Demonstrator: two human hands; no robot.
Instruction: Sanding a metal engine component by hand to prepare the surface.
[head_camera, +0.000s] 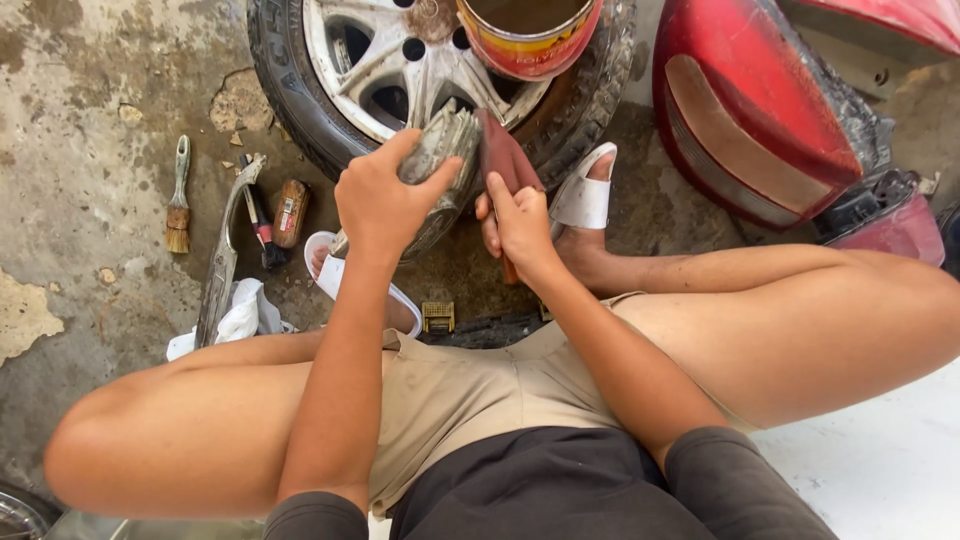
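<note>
I sit low with knees spread over a stained concrete floor. My left hand (383, 195) grips a dirty grey metal part (440, 150), holding it upright in front of me. My right hand (517, 225) holds a folded reddish-brown sheet of sandpaper (503, 150) pressed against the right side of that part. Both hands are just in front of a car wheel (400, 70) with a silver alloy rim lying flat on the floor.
A red and yellow can (530, 35) stands on the wheel. A red car tail light (750, 110) lies at the right. At the left lie a small brush (179, 200), a long metal piece (222, 255), small tools (275, 215) and a white rag (240, 315).
</note>
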